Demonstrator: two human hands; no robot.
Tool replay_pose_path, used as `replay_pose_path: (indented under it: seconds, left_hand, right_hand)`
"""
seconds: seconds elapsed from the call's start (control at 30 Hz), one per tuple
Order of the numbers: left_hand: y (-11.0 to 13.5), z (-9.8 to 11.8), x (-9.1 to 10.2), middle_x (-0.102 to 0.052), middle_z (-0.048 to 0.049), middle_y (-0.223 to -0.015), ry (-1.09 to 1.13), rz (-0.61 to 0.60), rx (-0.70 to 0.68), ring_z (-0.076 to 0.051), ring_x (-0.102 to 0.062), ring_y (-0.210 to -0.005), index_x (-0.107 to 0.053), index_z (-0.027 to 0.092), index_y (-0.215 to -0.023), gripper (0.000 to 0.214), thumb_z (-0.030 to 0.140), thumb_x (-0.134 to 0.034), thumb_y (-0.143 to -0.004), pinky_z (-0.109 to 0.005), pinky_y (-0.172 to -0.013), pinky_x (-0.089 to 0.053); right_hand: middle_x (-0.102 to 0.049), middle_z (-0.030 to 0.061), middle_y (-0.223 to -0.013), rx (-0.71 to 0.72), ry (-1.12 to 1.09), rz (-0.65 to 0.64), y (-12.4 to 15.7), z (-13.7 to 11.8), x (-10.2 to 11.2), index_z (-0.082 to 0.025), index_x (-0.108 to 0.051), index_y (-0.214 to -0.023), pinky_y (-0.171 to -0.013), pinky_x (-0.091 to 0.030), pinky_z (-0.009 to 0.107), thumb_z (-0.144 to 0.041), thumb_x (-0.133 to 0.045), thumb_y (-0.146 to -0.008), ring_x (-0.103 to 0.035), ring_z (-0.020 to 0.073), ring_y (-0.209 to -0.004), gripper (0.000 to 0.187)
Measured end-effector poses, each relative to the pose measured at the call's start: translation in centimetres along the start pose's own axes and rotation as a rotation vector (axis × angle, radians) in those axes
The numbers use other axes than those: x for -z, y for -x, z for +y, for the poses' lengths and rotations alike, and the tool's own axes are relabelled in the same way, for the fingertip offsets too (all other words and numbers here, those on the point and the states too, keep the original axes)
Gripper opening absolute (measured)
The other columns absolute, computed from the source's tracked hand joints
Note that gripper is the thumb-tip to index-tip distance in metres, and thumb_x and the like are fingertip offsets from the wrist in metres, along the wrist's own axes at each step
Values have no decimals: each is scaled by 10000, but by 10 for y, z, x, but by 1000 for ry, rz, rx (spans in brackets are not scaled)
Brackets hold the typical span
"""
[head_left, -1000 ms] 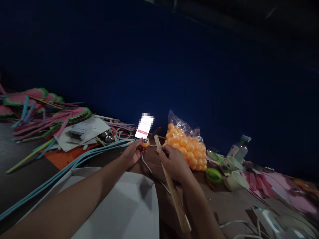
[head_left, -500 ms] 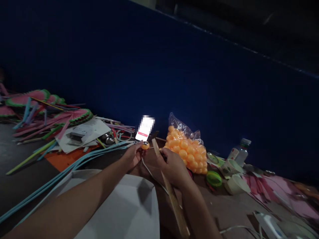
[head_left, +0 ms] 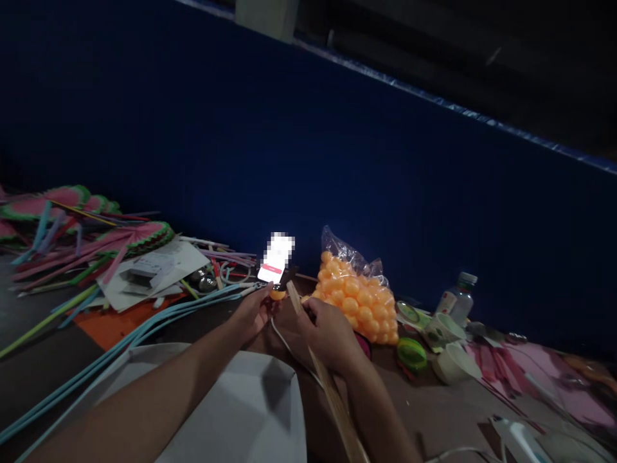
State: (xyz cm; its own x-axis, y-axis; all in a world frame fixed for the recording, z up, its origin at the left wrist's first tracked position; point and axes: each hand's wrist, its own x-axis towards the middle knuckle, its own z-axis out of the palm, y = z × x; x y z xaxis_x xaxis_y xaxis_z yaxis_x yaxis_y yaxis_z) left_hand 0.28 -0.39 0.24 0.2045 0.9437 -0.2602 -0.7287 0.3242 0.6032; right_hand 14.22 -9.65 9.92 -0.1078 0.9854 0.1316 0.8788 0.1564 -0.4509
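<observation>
The left hand [head_left: 254, 313] pinches a small orange ball [head_left: 277, 295]. The right hand [head_left: 328, 332] grips a wooden stick [head_left: 338, 406]. A bag of balls [head_left: 361, 302] sits at two o'clock.

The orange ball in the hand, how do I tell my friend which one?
Find the blue wall, then the glowing phone screen in front of it. Just below the screen, the left hand holds one orange ball. It alone is outside the clear bag of orange balls on its right.
</observation>
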Motion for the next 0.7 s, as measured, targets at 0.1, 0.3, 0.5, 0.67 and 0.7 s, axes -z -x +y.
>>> replay_pose_path:
  seconds: [0.1, 0.3, 0.5, 0.67, 0.7]
  left_hand:
    - [0, 0, -1, -654, -71, -662, -3, 11, -1, -88, -573, -503, -606, 93, -762, 133, 175, -560, -856, -184, -488, -497]
    - [0, 0, -1, -642, -63, -657, -6, 40, 12, -95, -578, -513, -603, 101, -762, 114, 166, -567, -848, -192, -491, -502]
    - [-13, -1, 8, -641, -55, -684, -15, 97, -56, -83, -568, -508, -592, 89, -818, 148, 198, -517, -885, -190, -483, -499]
    - [-15, 1, 9, -624, -36, -641, 4, 160, -73, -81, -560, -488, -580, 96, -800, 127, 182, -528, -877, -184, -469, -492]
    - [-14, 1, 8, -624, -38, -640, -1, 158, -70, -81, -560, -486, -581, 93, -796, 131, 182, -528, -876, -185, -468, -493]
  right_hand:
    - [-661, 40, -777, -6, -5, 19, 0, -1, -2, -186, -625, -842, -588, -292, 246, -471, -398, -909, -575, 148, -699, 370]
    - [-670, 41, -785, -23, 79, -20, -1, 2, -3, -194, -625, -856, -578, -302, 247, -441, -415, -897, -596, 160, -702, 327]
    - [-688, 106, -864, -149, 368, -1, -9, 22, -21, -166, -622, -922, -626, -377, 282, -334, -462, -843, -642, 227, -784, 244]
    - [-695, 157, -920, -152, 446, -77, -14, 24, -43, -139, -625, -1000, -699, -454, 356, -309, -459, -825, -663, 286, -862, 295]
    - [-692, 170, -943, -150, 444, -109, -14, 24, -45, -133, -624, -1010, -718, -460, 375, -318, -447, -834, -661, 298, -887, 311]
